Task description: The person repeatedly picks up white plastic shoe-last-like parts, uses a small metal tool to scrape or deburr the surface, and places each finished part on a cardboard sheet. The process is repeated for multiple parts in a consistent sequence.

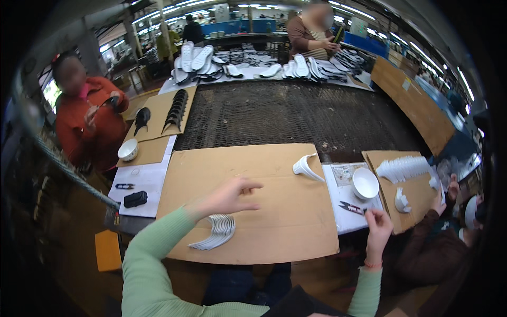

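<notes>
My left hand (232,195) is over the middle of a cardboard sheet (253,238), fingers stretched and apart, holding nothing. Just below its wrist lies a fanned stack of white curved shoe pieces (216,233). One more white curved shoe piece (307,168), dotted with small holes, rests near the sheet's far right corner. Beyond the sheet's right edge, my right hand (379,227) is closed in a pinch at the near end of dark thread snips (350,207). The snips lie beside a white bowl (365,183) on white paper.
Left of the sheet are a black object (135,199), another pair of snips (125,186) and a bowl (128,150). Co-workers sit left and right; another stands at the far side. Dark mesh (274,116) covers the table behind, with piled soles (198,59) at its far edge.
</notes>
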A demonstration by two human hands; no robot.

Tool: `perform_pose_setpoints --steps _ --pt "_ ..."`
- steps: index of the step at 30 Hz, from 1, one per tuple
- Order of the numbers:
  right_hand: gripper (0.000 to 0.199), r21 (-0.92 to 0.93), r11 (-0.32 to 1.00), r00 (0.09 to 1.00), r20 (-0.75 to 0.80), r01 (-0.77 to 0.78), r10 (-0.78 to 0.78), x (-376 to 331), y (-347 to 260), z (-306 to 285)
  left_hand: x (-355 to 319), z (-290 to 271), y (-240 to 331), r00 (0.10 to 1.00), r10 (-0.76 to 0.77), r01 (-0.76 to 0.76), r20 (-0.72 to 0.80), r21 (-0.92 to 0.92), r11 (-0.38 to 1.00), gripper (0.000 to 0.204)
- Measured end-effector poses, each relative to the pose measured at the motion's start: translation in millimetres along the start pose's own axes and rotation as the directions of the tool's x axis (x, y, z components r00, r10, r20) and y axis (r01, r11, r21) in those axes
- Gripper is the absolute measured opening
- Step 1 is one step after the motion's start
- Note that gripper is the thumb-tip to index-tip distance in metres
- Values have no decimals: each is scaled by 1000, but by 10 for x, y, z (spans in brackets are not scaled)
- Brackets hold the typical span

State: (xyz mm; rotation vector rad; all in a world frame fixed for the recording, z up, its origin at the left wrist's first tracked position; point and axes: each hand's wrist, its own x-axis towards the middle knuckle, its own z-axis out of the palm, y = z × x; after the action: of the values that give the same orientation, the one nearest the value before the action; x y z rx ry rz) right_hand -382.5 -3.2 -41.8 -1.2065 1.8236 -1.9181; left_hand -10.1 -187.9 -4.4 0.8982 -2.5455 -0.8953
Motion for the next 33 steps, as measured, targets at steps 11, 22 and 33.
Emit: perform_pose_setpoints --steps 11,22,33 --pt "14 -457 887 998 29 69 -63 1120 624 -118 -1078 200 -330 884 -462 340 -66 -587 734 42" --pt "6 -878 396 963 255 268 -87 1387 959 52 -1263 178 -310 846 -528 361 -69 -655 663 38" --pt "6 -904 363 971 239 226 -9 1393 1025 126 -1565 -188 41 708 -561 233 -429 -609 759 27"
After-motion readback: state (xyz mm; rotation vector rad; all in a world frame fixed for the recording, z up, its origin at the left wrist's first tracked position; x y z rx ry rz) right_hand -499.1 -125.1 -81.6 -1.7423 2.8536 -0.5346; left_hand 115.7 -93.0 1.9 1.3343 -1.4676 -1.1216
